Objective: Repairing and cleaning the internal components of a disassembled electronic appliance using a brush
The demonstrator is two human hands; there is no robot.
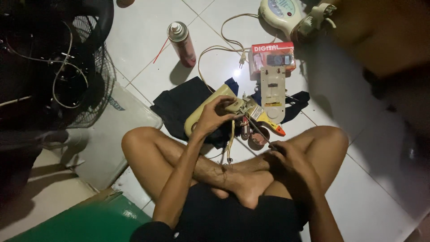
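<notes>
I'm sitting cross-legged on the tile floor (pixel 358 197), knees out wide, feet tucked under my forearms. My right hand (pixel 286 157) is nearest, resting over my right shin, fingers curled shut round the handle of a thin tool (pixel 259 130); its shaft runs up & left from that hand into the workpiece. Can't tell what kind of tip it has, too dark.

My left hand (pixel 214 115) is a bit further out, fingers bent & pressed down on top of a cream plastic housing (pixel 208 110), thumb hooked at the near side. Housing lies tilted on a black cloth (pixel 179 105), just ahead of my shins, between both hands. Exposed innards w/ metal bits & wires (pixel 244 114) sit right of the left hand, where the tool shaft meets them. A pale cord (pixel 231 143) hangs from there down toward my ankles.

Just beyond the right hand: orange-tipped tool (pixel 275 127) and a small round dark part (pixel 258 138), both close to the housing. Past that a flat cream panel (pixel 272 92) lies lengthwise away from me, touching a red box (pixel 272 56).

Further left of the left hand: red spray can (pixel 182 44) upright, w/ a thin red straw (pixel 160 50) beside it. A power cord w/ plug (pixel 224 45) loops between can & box. Far left, black fan grille (pixel 76 67) in shadow. Farthest out, beyond the red box: a cream round fan base (pixel 281 12).
</notes>
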